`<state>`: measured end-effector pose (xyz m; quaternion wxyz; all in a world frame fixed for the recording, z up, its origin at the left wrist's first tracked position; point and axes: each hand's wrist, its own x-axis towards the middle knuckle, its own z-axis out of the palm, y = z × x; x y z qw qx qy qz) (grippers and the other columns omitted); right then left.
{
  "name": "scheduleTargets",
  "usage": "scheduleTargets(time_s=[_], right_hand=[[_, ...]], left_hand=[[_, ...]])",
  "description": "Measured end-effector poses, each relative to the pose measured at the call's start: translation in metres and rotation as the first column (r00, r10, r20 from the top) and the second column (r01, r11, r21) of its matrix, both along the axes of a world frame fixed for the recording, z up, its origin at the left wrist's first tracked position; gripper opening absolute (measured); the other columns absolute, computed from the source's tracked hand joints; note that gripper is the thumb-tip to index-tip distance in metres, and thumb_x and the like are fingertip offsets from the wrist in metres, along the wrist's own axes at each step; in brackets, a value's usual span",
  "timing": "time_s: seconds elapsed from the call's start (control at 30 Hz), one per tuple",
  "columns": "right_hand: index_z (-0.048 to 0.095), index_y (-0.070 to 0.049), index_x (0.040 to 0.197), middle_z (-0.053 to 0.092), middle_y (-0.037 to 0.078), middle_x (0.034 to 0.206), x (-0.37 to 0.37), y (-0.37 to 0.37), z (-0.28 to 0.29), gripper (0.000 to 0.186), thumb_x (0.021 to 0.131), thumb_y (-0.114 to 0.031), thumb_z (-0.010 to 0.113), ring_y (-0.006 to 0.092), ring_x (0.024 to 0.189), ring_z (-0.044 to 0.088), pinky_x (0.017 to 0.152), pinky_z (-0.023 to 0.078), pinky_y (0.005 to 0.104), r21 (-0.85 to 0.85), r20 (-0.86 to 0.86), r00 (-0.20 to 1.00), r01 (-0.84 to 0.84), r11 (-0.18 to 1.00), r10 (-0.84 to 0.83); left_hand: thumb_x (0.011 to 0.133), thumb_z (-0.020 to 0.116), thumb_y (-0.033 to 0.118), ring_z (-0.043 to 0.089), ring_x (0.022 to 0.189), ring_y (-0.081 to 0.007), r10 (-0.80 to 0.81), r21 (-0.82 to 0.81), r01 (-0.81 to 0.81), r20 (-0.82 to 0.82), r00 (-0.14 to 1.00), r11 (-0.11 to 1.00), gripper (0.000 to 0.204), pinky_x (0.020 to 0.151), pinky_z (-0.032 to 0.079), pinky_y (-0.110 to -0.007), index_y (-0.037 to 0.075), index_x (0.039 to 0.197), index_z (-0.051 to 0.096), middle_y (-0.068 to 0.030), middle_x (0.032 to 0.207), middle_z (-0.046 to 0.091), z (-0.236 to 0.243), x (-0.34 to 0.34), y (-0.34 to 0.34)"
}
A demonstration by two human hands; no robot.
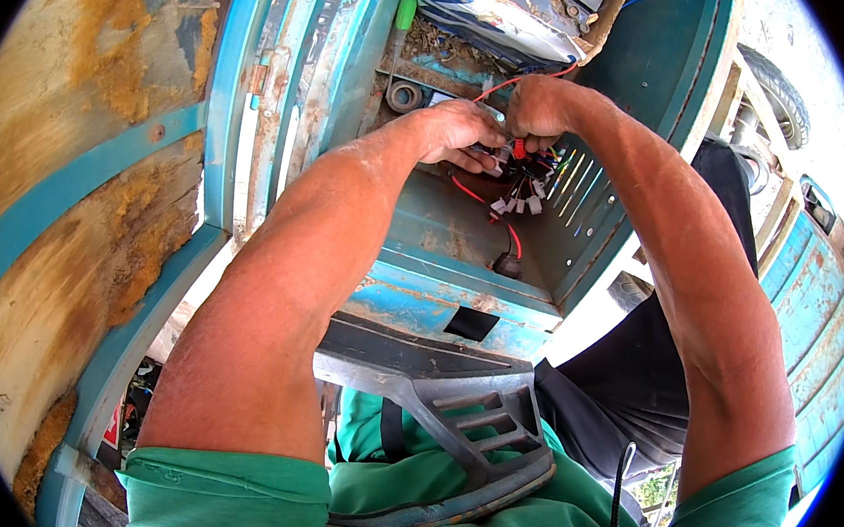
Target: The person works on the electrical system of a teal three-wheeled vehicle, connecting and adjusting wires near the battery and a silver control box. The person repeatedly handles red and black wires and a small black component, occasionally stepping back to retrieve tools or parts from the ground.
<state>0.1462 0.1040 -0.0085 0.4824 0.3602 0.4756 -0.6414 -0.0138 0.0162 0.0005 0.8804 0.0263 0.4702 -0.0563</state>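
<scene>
Here the bundle of red and multicoloured wires with small white plastic connectors hung inside the worn blue metal compartment; the left hand and right hand each pinched a connector, best pressed together straight, not twisted.

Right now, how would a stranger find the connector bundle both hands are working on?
Inside the worn blue-painted metal compartment, look below the left hand and right hand. The bundle of small white plastic connectors hangs on coloured wires; unlike the single red wire beside it, it is many-tipped.
</scene>
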Motion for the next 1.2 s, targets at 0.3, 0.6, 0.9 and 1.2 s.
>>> scheduleTargets(time_s=[0.3, 0.6, 0.9, 1.2], right_hand=[[0.07, 0.002, 0.094, 0.073, 0.009, 0.079, -0.011, 0.004, 0.013, 0.03, 0.089, -0.026, 0.06, 0.0192, 0.064, 0.068, 0.058, 0.054, 0.0345, 0.024, 0.072, 0.985, -0.158, 0.987, 0.156], [0.072, 0.003, 0.095, 0.074, 0.013, 0.082, 0.006, -0.004, -0.016, 0.025, 0.089, -0.019, 0.06, 0.0221, 0.067, 0.071, 0.061, 0.056, 0.0367, 0.054, -0.16, 0.965, -0.204, 0.978, 0.21], [0.073, 0.001, 0.084, 0.071, 0.011, 0.076, 0.001, -0.001, -0.002, 0.015, 0.08, -0.008, 0.062, 0.0201, 0.066, 0.069, 0.065, 0.054, 0.0355, 0.178, -0.259, 0.943, -0.167, 0.97, 0.21], [0.072, 0.004, 0.084, 0.071, 0.015, 0.074, 0.003, -0.001, 0.001, 0.017, 0.077, -0.008, 0.061, 0.0217, 0.064, 0.069, 0.063, 0.054, 0.0362, 0.194, -0.176, 0.974, -0.105, 0.975, 0.14]], left_hand=[[0.095, 0.065, 0.016, 0.068, 0.09, -0.0212, -0.002, 0.007, 0.002, 0.0, 1.0, 1.0, 0.023, 0.079, 0.056, -0.037, 0.003, 0.115, 0.062, -0.0102, 0.109, 0.067, 0.001, 0.0, 0.001], [0.095, 0.064, 0.016, 0.068, 0.088, -0.0216, -0.032, 0.033, 0.032, -0.014, 0.999, 0.999, 0.023, 0.077, 0.056, -0.038, 0.002, 0.113, 0.063, -0.0107, 0.106, 0.067, -0.002, 0.002, 0.0], [0.095, 0.065, 0.016, 0.068, 0.088, -0.021, -0.013, 0.037, 0.013, -0.014, 1.0, 0.999, 0.022, 0.077, 0.056, -0.037, 0.003, 0.113, 0.063, -0.0103, 0.106, 0.069, -0.002, 0.002, -0.003], [0.096, 0.064, 0.015, 0.067, 0.082, -0.0186, 0.009, 0.039, -0.008, -0.039, 0.999, 0.999, 0.02, 0.075, 0.056, -0.034, 0.004, 0.114, 0.063, -0.0093, 0.104, 0.069, 0.0, 0.009, -0.003]])
